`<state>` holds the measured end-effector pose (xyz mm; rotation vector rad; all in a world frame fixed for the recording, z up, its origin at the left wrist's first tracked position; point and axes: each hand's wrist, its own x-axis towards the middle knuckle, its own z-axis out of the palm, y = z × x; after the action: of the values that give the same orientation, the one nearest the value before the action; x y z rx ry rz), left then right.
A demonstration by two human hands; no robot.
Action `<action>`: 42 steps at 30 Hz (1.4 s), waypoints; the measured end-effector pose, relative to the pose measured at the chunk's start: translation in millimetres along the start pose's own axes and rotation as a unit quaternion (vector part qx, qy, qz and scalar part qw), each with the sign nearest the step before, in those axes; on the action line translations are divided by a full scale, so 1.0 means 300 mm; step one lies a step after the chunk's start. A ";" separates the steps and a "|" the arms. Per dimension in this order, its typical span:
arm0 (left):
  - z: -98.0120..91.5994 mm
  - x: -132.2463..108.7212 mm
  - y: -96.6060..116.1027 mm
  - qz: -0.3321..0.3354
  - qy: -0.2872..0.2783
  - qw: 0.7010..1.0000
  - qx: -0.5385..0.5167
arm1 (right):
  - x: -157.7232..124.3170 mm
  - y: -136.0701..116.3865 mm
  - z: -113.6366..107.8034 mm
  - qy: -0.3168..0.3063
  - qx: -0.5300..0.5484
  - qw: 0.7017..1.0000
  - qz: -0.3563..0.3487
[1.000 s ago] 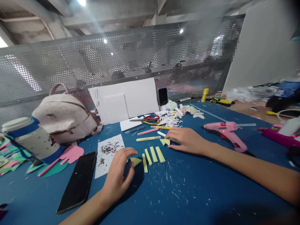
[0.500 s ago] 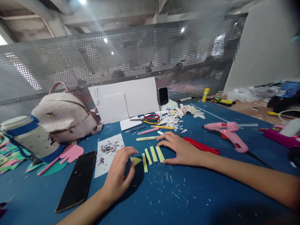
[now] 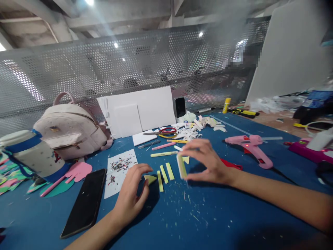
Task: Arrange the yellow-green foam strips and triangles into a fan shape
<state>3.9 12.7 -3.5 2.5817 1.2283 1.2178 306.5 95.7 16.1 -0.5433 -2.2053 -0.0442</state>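
1. Right hand (image 3: 208, 162) pinched tight, thumb and fingers on a yellow strip (image 3: 181, 167), tilted up between them!
2. Left hand (image 3: 134, 185) curled about a yellow triangle (image 3: 151, 179); whether it's gripped, can't tell.
3. Eight o'clock from the held strip: three loose strips (image 3: 170, 171) on the blue table (image 3: 208, 215).
4. Left hand's ten o'clock: speckled paper (image 3: 109, 187).
5. Right hand's three o'clock: pink glue gun (image 3: 249, 141)!

The held strip (image 3: 181, 167) looks blurred — and the right grip (image 3: 210, 163) partly hides the red tool (image 3: 230, 163).
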 end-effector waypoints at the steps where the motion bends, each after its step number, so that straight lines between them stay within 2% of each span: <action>1: 0.000 0.000 0.000 0.002 -0.001 1.000 -0.001 | 0.002 0.007 0.006 -0.026 -0.004 1.000 -0.004; 3: -0.001 -0.002 0.002 0.004 -0.003 1.000 -0.003 | 0.006 0.023 0.019 -0.069 -0.018 0.997 0.006; 10: 0.001 -0.002 0.001 0.007 -0.009 1.000 -0.008 | -0.005 0.049 0.054 -0.162 -0.060 0.984 0.030; 16: 0.011 0.002 0.001 0.004 -0.014 1.000 -0.013 | -0.012 0.014 0.113 -0.192 -0.064 0.978 0.054; 22: 0.011 0.005 0.004 -0.003 -0.017 1.000 -0.015 | 0.008 -0.004 0.143 -0.170 -0.023 0.984 0.047; 28: 0.008 0.003 0.003 -0.007 -0.018 1.000 -0.019 | 0.012 -0.001 0.111 -0.076 0.020 0.995 0.059; 32: 0.007 0.003 0.004 -0.007 -0.019 1.000 -0.020 | 0.009 -0.009 0.107 -0.082 0.056 0.995 0.023; 36: 0.005 0.006 0.005 -0.006 -0.019 1.000 -0.020 | 0.009 -0.009 0.112 -0.066 0.062 0.995 0.038; 42: 0.010 0.003 0.006 -0.009 -0.022 1.000 -0.017 | 0.007 -0.004 0.118 -0.084 0.049 0.994 0.044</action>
<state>7.3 13.0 -4.4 2.5530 1.2101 1.1625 278.8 102.9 -5.1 -0.6064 -2.3304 0.1609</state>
